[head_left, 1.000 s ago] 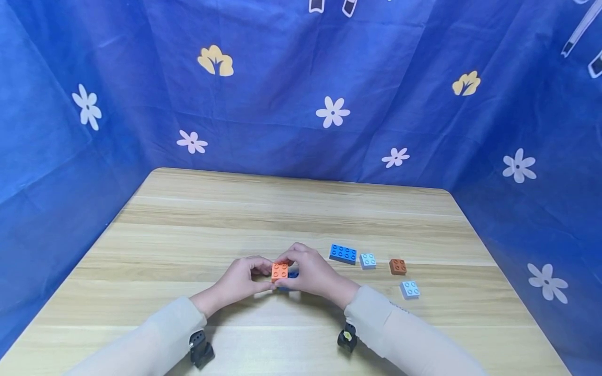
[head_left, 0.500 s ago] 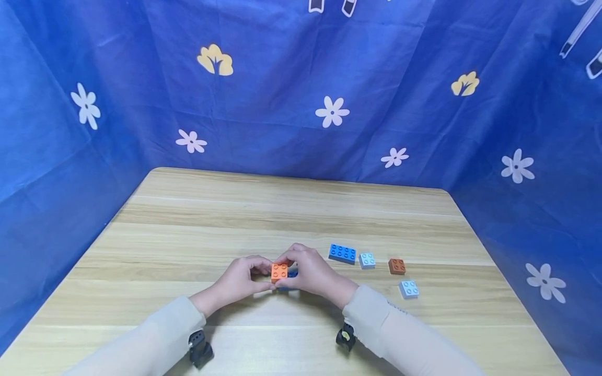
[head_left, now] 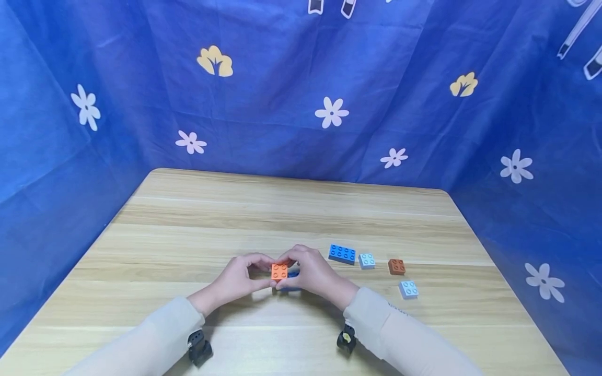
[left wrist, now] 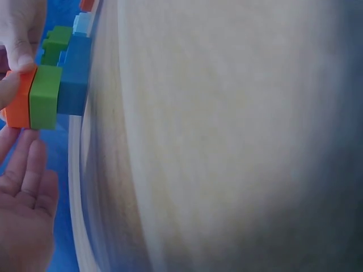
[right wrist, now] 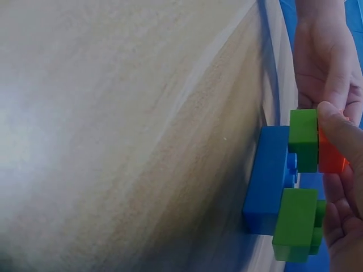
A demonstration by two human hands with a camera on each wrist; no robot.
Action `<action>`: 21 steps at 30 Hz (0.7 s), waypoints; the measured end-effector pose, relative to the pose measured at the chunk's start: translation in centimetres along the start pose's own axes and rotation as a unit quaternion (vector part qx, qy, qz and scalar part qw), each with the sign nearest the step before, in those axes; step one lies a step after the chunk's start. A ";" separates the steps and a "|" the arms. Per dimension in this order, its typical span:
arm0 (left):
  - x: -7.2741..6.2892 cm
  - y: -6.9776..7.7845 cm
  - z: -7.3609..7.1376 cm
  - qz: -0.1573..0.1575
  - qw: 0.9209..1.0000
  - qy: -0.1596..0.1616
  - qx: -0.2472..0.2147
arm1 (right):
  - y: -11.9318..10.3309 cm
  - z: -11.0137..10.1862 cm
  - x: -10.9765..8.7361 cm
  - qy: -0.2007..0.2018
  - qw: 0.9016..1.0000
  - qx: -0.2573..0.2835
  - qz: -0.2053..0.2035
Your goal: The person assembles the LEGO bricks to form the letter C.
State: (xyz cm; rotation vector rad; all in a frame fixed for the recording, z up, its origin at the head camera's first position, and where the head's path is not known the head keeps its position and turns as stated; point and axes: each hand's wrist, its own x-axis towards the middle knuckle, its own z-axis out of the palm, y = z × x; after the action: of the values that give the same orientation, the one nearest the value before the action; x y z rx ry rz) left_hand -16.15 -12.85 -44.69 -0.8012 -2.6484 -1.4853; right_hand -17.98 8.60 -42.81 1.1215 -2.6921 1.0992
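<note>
Both hands meet at an orange brick [head_left: 279,272] with a two-by-two stud top. My left hand [head_left: 237,274] pinches its left side, thumb at the near edge and fingers behind. From the right, my right hand [head_left: 312,274] pinches the same brick, its thumb pressing close to the seam in the right wrist view. Under the orange brick sits a green brick [right wrist: 303,140] at one end of a long blue brick [right wrist: 266,181] low on the table. A second green brick [right wrist: 295,224] stands on the other end. Both green bricks are hidden in the head view.
Right of the hands lie another blue brick [head_left: 342,254], a light blue brick [head_left: 367,261], a reddish-brown brick [head_left: 397,267] and a second light blue brick [head_left: 408,290]. The wooden table [head_left: 211,209] reaches back to a blue patterned curtain [head_left: 263,104].
The hands stay on the orange brick and shift only slightly. The left hand's fingers arch a little more, and the brick's top looks a bit flatter in the head view.
</note>
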 end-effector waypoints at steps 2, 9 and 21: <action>0.0 0.1 0.0 0.003 1.000 0.003 -0.003 | 0.1 0.1 -0.1 0.006 1.000 0.003 -0.008; 0.0 0.2 0.1 0.011 1.000 0.002 -0.014 | 0.1 0.1 -0.8 0.003 1.000 0.004 -0.016; 0.0 -0.1 0.2 0.001 1.000 0.008 0.006 | 1.6 -1.1 -3.3 0.037 0.999 -0.018 -0.029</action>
State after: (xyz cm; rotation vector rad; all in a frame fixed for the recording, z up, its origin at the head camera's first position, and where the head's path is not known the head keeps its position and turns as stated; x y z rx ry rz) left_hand -16.12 -12.75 -44.87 -0.7872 -2.6415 -1.4667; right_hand -16.82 12.08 -43.87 1.1239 -2.5956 1.0569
